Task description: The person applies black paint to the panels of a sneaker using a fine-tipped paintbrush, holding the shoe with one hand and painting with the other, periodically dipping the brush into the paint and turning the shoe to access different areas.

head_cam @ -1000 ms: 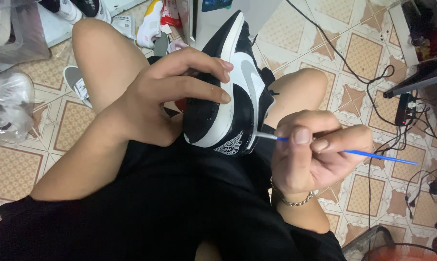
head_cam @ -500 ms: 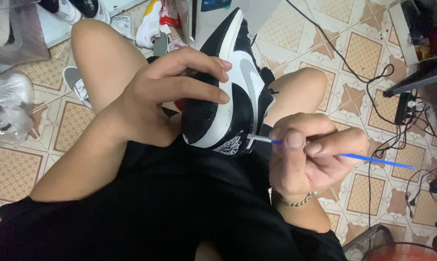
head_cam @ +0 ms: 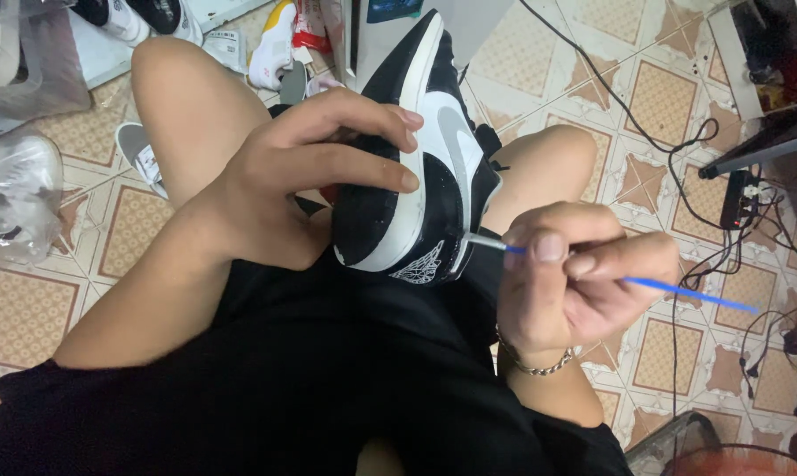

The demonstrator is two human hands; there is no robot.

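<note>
Over the person's lap, the left hand clamps a black-and-white leather sneaker with a grey side mark, fingers wrapped across its sole. Beside its heel, the right hand pinches a thin blue-handled brush, tip touching the shoe. Light and fairly stiff, the sneaker seems easiest gripped around the midsole.

A crumpled clear plastic bag around a white shoe is seen at the left edge, and a red-and-white printed packet at the top, beside a yellow-and-white shoe.
</note>
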